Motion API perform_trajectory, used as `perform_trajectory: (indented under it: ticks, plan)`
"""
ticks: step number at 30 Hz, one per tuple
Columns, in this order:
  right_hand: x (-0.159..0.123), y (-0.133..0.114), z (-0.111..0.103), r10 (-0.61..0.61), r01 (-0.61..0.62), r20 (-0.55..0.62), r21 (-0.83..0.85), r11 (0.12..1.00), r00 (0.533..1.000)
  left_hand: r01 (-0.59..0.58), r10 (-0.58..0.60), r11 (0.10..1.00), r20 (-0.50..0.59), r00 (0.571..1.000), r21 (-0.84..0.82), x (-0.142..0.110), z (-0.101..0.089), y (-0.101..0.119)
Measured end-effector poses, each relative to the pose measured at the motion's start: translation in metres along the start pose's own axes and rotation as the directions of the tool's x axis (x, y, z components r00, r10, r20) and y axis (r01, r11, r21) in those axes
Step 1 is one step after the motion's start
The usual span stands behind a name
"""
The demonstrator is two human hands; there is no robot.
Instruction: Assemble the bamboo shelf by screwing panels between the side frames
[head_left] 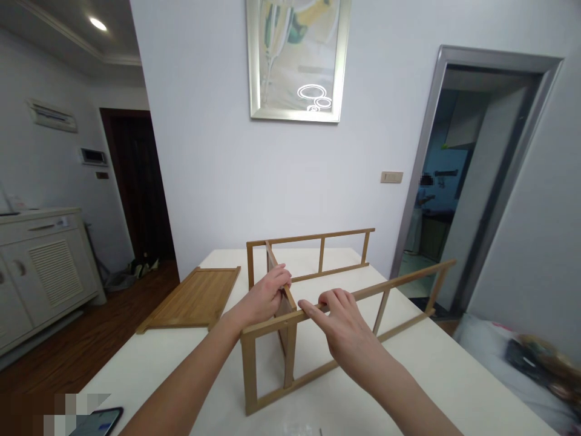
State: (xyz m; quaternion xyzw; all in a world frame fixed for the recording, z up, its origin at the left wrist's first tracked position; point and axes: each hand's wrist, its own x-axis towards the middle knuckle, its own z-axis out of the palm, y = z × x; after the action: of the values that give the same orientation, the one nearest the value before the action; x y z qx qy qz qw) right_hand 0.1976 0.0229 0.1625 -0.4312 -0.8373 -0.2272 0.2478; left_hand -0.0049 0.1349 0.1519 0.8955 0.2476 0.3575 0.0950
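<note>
A wooden frame, made of two ladder-like side frames, stands on its long edges on the white table [177, 357]. A wooden shelf panel [290, 298] stands upright between the near side frame [403, 280] and the far side frame [313, 237]. My left hand [267, 290] is closed over the panel's upper edge, close to the near frame. With fingers curled over the near frame's top rail, my right hand [342, 321] grips it just right of the joint, thumb pointing toward the panel. Part of that rail is hidden under the hand.
Another wooden shelf panel [195, 297] lies flat at the table's left side. A phone [102, 421] rests at the near left corner. The wall with a framed picture [295, 115] rises behind the table. Beyond the right doorway [431, 121] a person [417, 212] stands.
</note>
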Motion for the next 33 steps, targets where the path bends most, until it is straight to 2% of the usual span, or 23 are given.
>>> perform_trajectory:
  ticks: [9, 13, 15, 17, 18, 19, 20, 21, 23, 26, 28, 30, 33]
  plan:
    - [0.002, 0.005, 0.015, 0.032, -0.032, -0.017, 0.004, 0.999, 0.999, 0.052, -0.052, 0.999, -0.032, 0.998, 0.003, 0.000, 0.007, -0.023]
    - [0.001, 0.006, 0.019, 0.016, -0.015, -0.050, 0.030, 0.999, 0.999, 0.167, -0.184, 0.977, -0.134, 0.974, -0.129, -0.007, 0.005, -0.018]
    - [0.000, 0.006, 0.019, 0.020, -0.017, -0.064, 0.046, 0.999, 0.998, 0.243, -0.319, 0.924, -0.250, 0.914, -0.294, -0.018, 0.003, -0.012]
    - [0.000, 0.006, 0.020, 0.029, -0.025, -0.069, 0.059, 0.998, 0.997, 0.252, -0.479, 0.806, -0.339, 0.809, -0.536, -0.033, 0.001, -0.004]
    - [0.000, 0.006, 0.020, 0.034, -0.030, -0.069, 0.064, 0.998, 0.997, 0.219, -0.547, 0.720, -0.345, 0.763, -0.658, -0.041, 0.000, 0.001]
    - [0.000, 0.006, 0.020, 0.042, -0.037, -0.069, 0.068, 0.997, 0.997, 0.174, -0.590, 0.636, -0.327, 0.738, -0.752, -0.049, -0.002, 0.006]
    - [0.001, 0.006, 0.021, 0.049, -0.044, -0.072, 0.071, 0.996, 0.996, 0.137, -0.604, 0.585, -0.316, 0.732, -0.799, -0.056, -0.003, 0.011]
    - [0.001, 0.006, 0.021, 0.054, -0.048, -0.075, 0.075, 0.996, 0.996, 0.112, -0.597, 0.574, -0.321, 0.736, -0.811, -0.062, -0.005, 0.017]
    - [0.002, 0.006, 0.022, 0.057, -0.050, -0.081, 0.087, 0.995, 0.995, 0.129, -0.542, 0.652, -0.341, 0.768, -0.747, -0.068, -0.008, 0.030]
    - [0.002, 0.007, 0.022, 0.045, -0.036, -0.097, 0.097, 0.995, 0.994, 0.279, -0.445, 0.843, -0.303, 0.843, -0.461, -0.067, -0.013, 0.048]
    - [0.001, 0.008, 0.023, 0.035, -0.025, -0.105, 0.093, 0.995, 0.994, 0.297, -0.358, 0.924, -0.264, 0.896, -0.242, -0.061, -0.016, 0.057]
    - [0.000, 0.009, 0.025, 0.028, -0.019, -0.111, 0.085, 0.996, 0.993, 0.259, -0.271, 0.962, -0.201, 0.941, -0.085, -0.057, -0.017, 0.062]
    - [-0.002, 0.011, 0.027, 0.027, -0.018, -0.116, 0.077, 0.997, 0.993, 0.220, -0.216, 0.975, -0.101, 0.971, 0.029, -0.053, -0.019, 0.062]
